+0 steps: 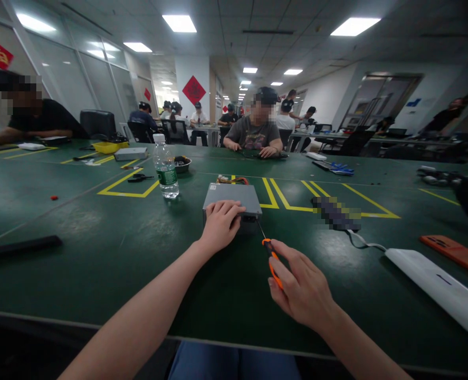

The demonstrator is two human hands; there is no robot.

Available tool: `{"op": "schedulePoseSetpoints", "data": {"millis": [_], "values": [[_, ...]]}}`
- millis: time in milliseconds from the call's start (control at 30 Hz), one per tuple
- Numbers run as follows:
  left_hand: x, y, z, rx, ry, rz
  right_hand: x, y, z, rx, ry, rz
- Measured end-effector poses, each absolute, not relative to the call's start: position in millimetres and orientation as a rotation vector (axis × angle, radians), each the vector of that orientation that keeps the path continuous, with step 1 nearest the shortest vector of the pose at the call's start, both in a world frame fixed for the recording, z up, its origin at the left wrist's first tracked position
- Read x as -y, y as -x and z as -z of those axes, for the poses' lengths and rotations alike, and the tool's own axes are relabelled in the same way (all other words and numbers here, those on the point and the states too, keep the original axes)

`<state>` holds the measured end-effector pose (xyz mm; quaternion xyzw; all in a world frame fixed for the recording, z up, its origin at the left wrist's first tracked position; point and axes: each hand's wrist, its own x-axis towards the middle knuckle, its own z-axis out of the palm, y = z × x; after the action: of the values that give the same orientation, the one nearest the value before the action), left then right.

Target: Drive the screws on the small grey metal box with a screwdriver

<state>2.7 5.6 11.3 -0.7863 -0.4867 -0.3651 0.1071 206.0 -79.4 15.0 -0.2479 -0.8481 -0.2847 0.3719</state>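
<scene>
A grey metal power supply box (234, 198) lies on the green table (99, 248) straight ahead of me, with coloured wires (232, 180) at its far end. My left hand (221, 222) rests on the box's near left corner, fingers curled over the edge. My right hand (303, 287) is closed round the orange and black handle of a screwdriver (271, 252). The screwdriver's thin shaft points up and left, with its tip at the near face of the box.
A water bottle (165, 168) stands left of the box. A white power strip (435, 282) with its cable and an orange flat item (455, 253) lie at the right. A black bar (20, 247) lies far left. Yellow tape lines mark the table. People sit across the table.
</scene>
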Motion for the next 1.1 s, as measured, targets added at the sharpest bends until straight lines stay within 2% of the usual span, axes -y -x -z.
{"op": "schedulePoseSetpoints", "data": {"millis": [133,667,1100], "values": [[-4.8,-2.9,-12.6,1.438,2.319,1.067,84.0,-207.9,-12.9,2.114,0.653,0.876],[-3.5,-2.8,-14.0,1.448,2.32,1.065,88.9,-205.6,-12.6,2.267,0.637,0.595],[-4.3,-3.5,-13.2,1.446,2.309,1.062,85.3,-201.2,-14.2,2.326,0.536,0.577]]}}
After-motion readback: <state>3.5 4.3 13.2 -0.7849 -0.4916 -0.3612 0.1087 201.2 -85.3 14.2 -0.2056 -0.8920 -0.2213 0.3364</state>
